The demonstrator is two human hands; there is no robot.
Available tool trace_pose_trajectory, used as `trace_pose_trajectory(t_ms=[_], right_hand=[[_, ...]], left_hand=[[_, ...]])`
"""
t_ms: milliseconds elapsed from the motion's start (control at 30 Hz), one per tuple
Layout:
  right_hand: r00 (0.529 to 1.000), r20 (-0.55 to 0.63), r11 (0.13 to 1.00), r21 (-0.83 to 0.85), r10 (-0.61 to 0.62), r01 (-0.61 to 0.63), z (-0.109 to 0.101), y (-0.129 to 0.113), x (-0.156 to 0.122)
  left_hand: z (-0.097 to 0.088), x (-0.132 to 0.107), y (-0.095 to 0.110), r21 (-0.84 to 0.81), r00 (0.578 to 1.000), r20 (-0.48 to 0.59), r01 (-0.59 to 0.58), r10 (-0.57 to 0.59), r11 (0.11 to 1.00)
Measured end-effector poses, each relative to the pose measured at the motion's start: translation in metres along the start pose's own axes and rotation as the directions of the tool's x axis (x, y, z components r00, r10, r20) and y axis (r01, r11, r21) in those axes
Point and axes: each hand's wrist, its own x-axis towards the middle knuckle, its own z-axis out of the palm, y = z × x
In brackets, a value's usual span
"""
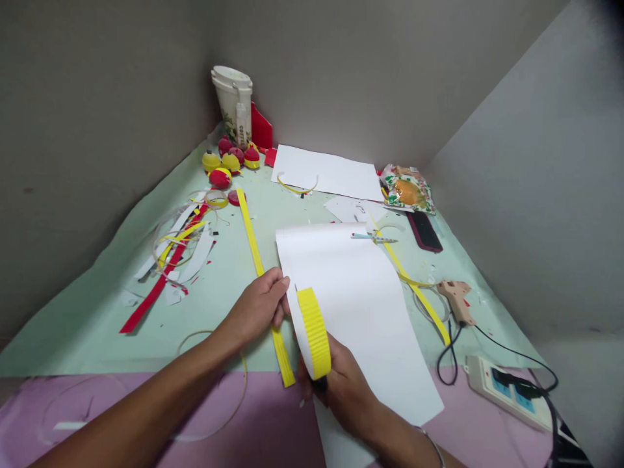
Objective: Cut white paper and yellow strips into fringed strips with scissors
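Left hand pinches the white sheet; right hand grips something black under the curled yellow strip.

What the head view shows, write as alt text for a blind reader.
A person's left hand pinches the edge of a white sheet; the right hand is partly hidden behind a curled yellow strip. Around them lie paper scraps, a glue gun and a phone, with red and yellow balls beyond.
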Motion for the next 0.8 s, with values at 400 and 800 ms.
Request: trace_pose_trajectory(t_ms=[400, 800], right_hand=[[1.0, 0.024, 0.998, 0.056, -0.002, 0.001, 0.001, 0.002, 0.001], [0.997, 0.043, 0.996, 0.062, 0.06, -0.062, -0.001, -0.004, 0.002]], left_hand=[[-0.002, 0.006, -0.016, -0.037, 0.999, 0.03, 0.014, -0.013, 0.999], [0.002, 0.001, -0.008, -0.049, 1.0, 0.02, 0.002, -0.001, 0.999]])
